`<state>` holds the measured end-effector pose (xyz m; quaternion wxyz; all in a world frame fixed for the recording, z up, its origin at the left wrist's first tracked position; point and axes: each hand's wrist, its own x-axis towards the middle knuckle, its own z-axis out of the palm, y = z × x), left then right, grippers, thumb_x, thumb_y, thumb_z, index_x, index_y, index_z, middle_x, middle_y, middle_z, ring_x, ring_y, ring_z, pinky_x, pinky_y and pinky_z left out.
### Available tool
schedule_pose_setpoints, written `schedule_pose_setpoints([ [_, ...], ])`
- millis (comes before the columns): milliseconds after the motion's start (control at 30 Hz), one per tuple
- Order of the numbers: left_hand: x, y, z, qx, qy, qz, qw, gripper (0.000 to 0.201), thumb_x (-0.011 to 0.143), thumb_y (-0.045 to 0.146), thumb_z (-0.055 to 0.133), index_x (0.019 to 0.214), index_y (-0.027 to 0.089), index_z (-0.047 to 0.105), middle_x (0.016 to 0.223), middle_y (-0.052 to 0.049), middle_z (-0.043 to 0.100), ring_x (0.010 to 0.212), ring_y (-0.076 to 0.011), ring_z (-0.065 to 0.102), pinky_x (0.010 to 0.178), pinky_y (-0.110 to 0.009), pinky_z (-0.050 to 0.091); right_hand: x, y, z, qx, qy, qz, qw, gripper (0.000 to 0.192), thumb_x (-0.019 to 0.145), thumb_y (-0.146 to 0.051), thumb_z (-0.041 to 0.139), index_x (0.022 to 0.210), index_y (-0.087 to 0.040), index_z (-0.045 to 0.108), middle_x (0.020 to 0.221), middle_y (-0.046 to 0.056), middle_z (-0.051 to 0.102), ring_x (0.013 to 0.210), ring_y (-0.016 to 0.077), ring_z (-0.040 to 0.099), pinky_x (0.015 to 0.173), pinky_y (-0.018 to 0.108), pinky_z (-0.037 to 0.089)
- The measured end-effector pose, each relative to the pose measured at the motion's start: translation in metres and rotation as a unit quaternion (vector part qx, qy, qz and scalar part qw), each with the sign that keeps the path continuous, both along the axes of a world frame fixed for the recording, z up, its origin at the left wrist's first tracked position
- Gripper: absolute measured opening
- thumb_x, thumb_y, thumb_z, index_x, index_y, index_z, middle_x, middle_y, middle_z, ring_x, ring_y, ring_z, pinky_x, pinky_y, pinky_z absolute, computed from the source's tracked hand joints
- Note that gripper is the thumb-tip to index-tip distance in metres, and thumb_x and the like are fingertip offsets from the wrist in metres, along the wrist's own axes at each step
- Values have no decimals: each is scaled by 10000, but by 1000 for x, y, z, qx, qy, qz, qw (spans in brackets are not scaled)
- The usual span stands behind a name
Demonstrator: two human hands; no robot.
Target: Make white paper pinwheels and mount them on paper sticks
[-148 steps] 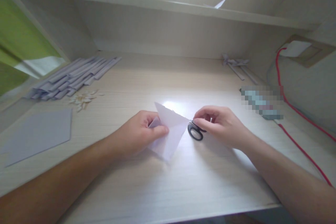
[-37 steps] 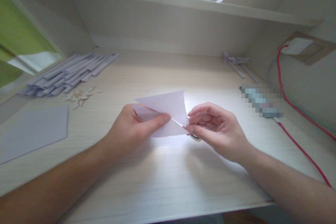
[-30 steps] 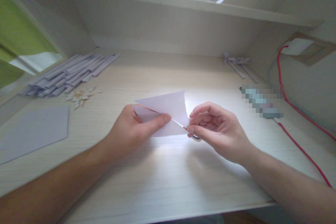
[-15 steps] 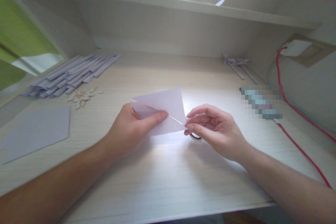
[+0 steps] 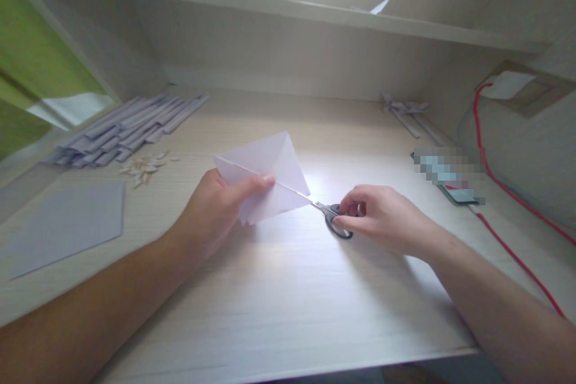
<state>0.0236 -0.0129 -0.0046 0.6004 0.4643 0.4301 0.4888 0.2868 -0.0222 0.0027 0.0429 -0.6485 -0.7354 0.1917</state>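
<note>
Since half a second ago our folded paper [image 5: 288, 162] has swung left and the scissors [image 5: 321, 207] show more fully. Our left hand [image 5: 220, 198] pinches the paper above the counter's [image 5: 270, 312] middle, back from its front edge; our right hand [image 5: 382, 216] is closed on the scissors. Left grip loosening, we judge, could let the cut skew. Blade tips hidden from us; device [image 5: 463, 194] near right edge pixelated

Centre bright: white glare on tabletop [image 5: 270, 324], just right of the paper [image 5: 281, 171]. Soft shadows below left hand [image 5: 227, 198] and right hand [image 5: 375, 211] stretch toward bottom edge; light from far side. Recess under shelf [image 5: 270, 5] greyer. Wide-angle stretching at frame edges. Detail soft, hazy; mosaic over flat object [image 5: 463, 195], right.
</note>
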Motion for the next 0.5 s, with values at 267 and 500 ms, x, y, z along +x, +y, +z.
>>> schedule_pose_setpoints([
  [267, -2, 2, -1, 9, -11, 11, 1000, 193, 780, 332, 830, 930, 224, 774, 895, -37, 734, 791, -217, 663, 677, -285, 526, 1, -5, 10, 13, -48, -16, 999, 132, 770, -356, 767, 728, -231, 782, 713, 68, 740, 647, 214, 617, 560, 305, 328],
  [500, -3, 3, -2, 11, -13, 18, 1000, 258, 771, 315, 847, 966, 175, 753, 898, -39, 735, 789, -196, 660, 692, -279, 519, 5, -5, 9, 7, -47, 10, 999, 120, 793, -313, 690, 745, -226, 758, 723, 45, 733, 639, 195, 607, 565, 302, 340],
])
